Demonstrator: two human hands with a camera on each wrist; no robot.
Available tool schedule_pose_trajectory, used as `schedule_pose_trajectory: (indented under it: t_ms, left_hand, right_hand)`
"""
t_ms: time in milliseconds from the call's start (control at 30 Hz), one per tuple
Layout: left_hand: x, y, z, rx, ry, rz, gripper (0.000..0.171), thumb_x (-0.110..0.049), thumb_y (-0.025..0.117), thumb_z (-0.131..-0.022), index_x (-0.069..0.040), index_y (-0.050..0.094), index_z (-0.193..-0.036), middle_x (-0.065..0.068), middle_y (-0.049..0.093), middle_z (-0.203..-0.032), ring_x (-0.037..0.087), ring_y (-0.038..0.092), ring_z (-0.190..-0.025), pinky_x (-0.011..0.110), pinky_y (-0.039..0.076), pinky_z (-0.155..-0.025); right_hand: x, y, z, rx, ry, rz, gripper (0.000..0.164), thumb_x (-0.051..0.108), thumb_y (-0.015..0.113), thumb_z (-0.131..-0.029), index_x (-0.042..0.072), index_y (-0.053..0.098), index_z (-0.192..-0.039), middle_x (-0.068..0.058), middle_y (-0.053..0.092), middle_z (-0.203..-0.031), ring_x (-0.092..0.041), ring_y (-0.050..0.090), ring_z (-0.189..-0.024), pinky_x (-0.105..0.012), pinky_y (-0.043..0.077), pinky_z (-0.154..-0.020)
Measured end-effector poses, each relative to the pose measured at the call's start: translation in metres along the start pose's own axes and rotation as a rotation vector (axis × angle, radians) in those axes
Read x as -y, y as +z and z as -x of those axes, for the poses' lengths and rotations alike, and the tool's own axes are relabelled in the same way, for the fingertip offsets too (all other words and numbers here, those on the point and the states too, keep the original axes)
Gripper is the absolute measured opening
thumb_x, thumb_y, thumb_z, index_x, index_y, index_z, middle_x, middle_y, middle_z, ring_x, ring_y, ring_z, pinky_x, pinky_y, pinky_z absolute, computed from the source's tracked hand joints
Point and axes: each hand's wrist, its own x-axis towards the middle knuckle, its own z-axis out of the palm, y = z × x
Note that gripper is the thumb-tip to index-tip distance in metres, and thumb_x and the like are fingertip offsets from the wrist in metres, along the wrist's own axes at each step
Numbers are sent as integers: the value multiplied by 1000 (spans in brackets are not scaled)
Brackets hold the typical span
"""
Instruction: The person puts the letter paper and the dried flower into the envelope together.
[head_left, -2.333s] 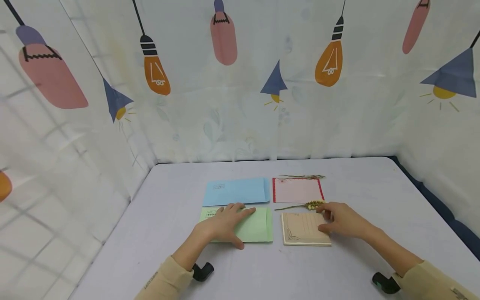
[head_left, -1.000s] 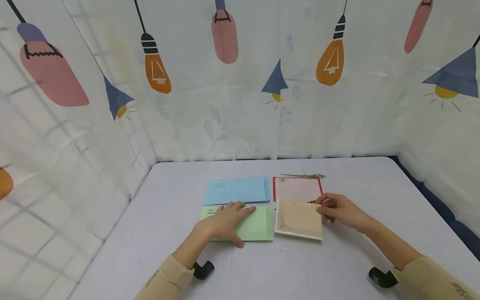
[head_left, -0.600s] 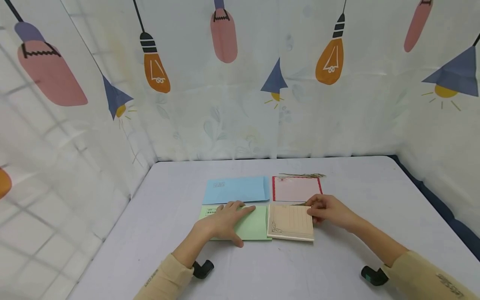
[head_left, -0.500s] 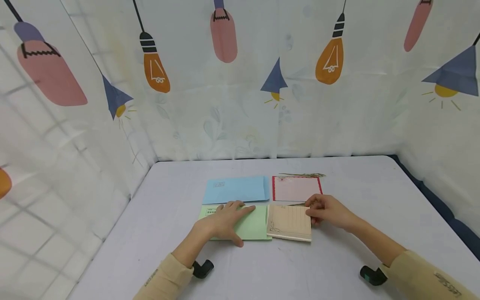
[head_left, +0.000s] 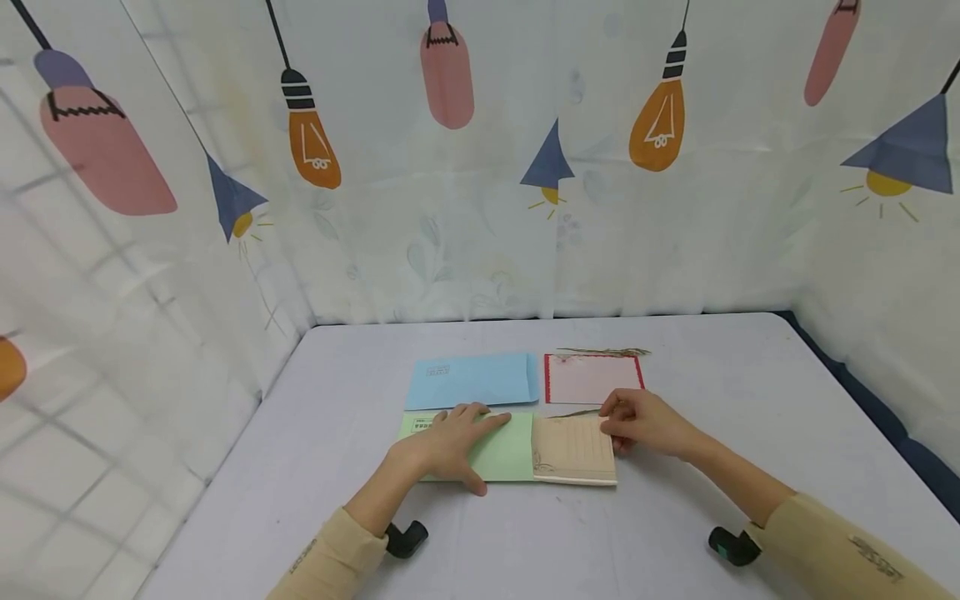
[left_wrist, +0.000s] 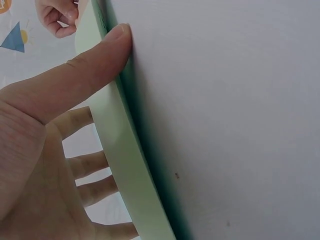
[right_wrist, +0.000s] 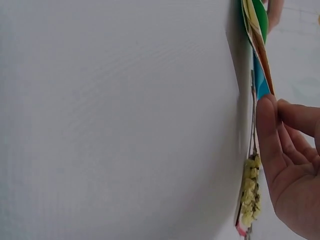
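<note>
Notepaper (head_left: 572, 454) pinched in right grip (head_left: 647, 423); left grip (head_left: 448, 447) spread on green envelope (head_left: 507, 454).

The left forearm (head_left: 378, 496) slants up from the lower left, bare beyond a beige cloth sleeve with dark lettering (head_left: 330, 557). The left hand (head_left: 452, 446) lies palm down, its fingers spread with gaps between them, the thumb stretched out well away from the rest. From the lower right comes the right forearm (head_left: 738, 479), bare past a matching beige cloth cuff (head_left: 795, 521). The right hand (head_left: 647, 422) points inward, thumb and finger pinching at the tips, other fingers bent.
</note>
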Motion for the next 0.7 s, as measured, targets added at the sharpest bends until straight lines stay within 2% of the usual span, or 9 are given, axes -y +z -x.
schedule_pose_trajectory:
  t_ms: [333,700]
  left_hand:
    - [-2,-1,-1,11,-5,-29,107,-48,92,-75,-27,34,-162,8,37,-156,31,36,-142,61,31,-112]
    - [-1,-1,-2,9,0,-35,107,-48,92,-74,-27,34,-162,9,37,-156,32,37,-142,61,31,-112]
  right_hand:
    - [1,12,-9,9,-4,-21,19,6,72,-96,-3,63,-109,-9,69,-88,-24,69,-71,-35,61,-66]
    - [8,24,-20,38,-4,-13,17,6,72,-96,-2,64,-108,-9,68,-86,-24,68,-73,-35,61,-66]
